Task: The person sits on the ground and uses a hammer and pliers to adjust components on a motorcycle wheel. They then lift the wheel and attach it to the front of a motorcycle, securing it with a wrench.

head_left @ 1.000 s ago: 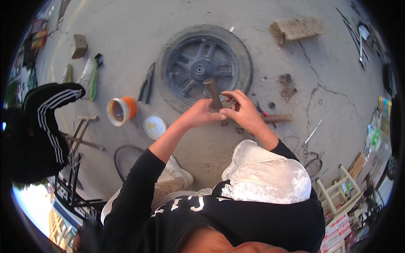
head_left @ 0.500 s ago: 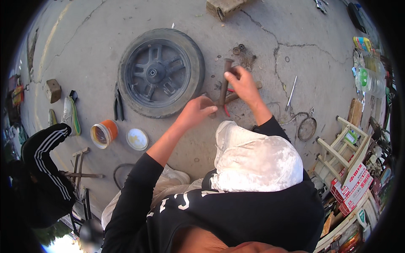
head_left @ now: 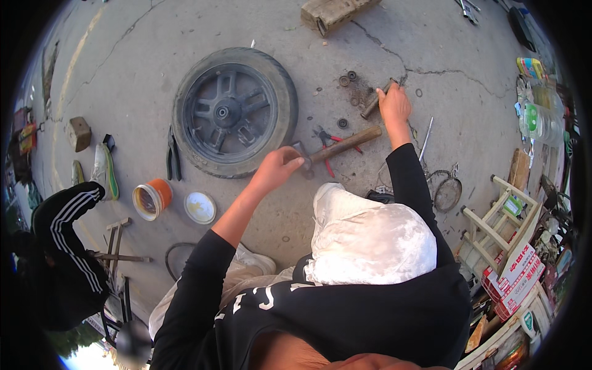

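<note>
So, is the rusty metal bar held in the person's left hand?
No, the right hand holds the rusty metal bar, while the left hand is near the hammer.

Rusty brown cylindrical metal bar [head_left: 372,107]: shifted rightward.
The bare right hand [head_left: 396,110] now holds it near small dark round metal parts [head_left: 344,81]; the bare left hand [head_left: 277,168] is off it.

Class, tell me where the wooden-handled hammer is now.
In the head view, the hammer is right of centre, across the red-handled pliers, its head by the left hand.
</note>
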`<state>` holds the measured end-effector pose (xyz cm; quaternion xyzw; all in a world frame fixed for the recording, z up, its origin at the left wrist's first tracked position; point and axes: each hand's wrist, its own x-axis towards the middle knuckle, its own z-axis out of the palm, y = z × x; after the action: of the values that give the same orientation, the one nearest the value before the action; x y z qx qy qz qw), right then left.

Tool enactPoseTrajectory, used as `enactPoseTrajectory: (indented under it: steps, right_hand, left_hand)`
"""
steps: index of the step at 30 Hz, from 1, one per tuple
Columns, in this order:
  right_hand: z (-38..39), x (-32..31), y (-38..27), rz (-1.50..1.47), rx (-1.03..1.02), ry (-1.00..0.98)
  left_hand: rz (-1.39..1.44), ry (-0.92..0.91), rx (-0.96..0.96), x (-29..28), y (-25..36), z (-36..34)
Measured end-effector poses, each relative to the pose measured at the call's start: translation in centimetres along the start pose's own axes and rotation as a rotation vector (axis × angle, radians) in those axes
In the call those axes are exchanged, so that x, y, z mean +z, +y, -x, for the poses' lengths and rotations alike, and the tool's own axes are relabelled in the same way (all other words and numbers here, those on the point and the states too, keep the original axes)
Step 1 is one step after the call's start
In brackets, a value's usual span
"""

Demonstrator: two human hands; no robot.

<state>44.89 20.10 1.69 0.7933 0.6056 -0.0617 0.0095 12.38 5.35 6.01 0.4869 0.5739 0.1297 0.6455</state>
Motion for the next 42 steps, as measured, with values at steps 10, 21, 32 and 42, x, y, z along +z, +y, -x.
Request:
enactPoseTrajectory:
  steps: [10, 21, 32, 42]
  right_hand:
    - [-0.6, 1.8, -6.3, -0.098, -0.598, -0.008]
    - [-1.2, 3.2, -7.5, 0.017, -0.602, 0.045]
    - [-2.1, 1.7, -6.9, 0.022, -0.791, 0.038]
    - [8.1, -6.4, -14.6, -0.831, -0.873, -0.208]
  left_hand:
    - [0.000, 0.035, -0.013, -0.8, 0.1, 0.7]
    - [0.060, 0.131, 0.077, -2.5, -0.7, 0.2]
    - [0.109, 0.137, 0.050, -3.1, 0.4, 0.0]
    - [1.092, 0.152, -0.053, -3.4, 0.3, -0.5]
